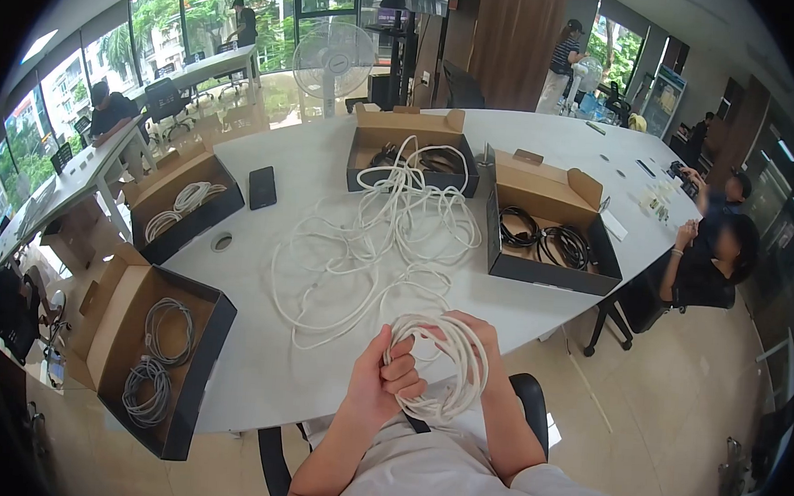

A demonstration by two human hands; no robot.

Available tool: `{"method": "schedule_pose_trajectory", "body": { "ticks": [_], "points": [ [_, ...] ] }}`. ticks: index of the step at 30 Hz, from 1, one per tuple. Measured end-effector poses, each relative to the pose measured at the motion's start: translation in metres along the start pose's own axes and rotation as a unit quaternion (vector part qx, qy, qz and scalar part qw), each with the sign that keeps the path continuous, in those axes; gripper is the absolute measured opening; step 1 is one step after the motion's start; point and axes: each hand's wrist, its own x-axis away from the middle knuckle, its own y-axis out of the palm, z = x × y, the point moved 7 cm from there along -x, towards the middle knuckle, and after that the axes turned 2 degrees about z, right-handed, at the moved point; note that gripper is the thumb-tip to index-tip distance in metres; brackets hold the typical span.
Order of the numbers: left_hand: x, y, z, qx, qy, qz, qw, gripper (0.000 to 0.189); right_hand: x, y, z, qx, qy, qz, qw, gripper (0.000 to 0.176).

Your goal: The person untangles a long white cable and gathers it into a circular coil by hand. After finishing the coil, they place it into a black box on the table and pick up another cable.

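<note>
A coiled bundle of white cable is held above the table's near edge, in front of my body. My left hand wraps its fingers round the left side of the coil. Behind the upper right part of the coil is my right hand, its fingers bent against the loops and partly hidden by them. A loose tangle of white cable spreads over the white table beyond my hands and reaches up into the far box, which also contains dark cables.
Left stand a box with grey coils and one with white coils. At right, a box contains black cables. A phone lies near a table hole. People sit at the right; others are farther back.
</note>
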Motion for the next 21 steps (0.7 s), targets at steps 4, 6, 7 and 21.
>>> {"method": "schedule_pose_trajectory", "body": {
  "ticks": [4, 6, 7, 21],
  "points": [
    [0.002, 0.007, -0.015, 0.019, -0.074, -0.021, 0.997, 0.04, -0.007, -0.006, -0.015, -0.061, -0.1, -0.045, 0.992, 0.019],
    [-0.001, 0.004, -0.022, -0.008, -0.08, -0.001, 0.997, 0.04, -0.007, -0.01, -0.009, -0.049, -0.055, -0.046, 0.996, 0.019],
    [-0.002, 0.002, -0.023, -0.01, -0.079, 0.014, 0.997, 0.04, -0.006, -0.013, -0.008, -0.02, -0.036, -0.055, 0.998, 0.019],
    [-0.006, -0.016, -0.022, -0.114, 0.019, 0.174, 0.978, 0.041, 0.004, -0.002, 0.031, -0.116, 0.197, 0.086, 0.97, 0.016]
  ]
}}
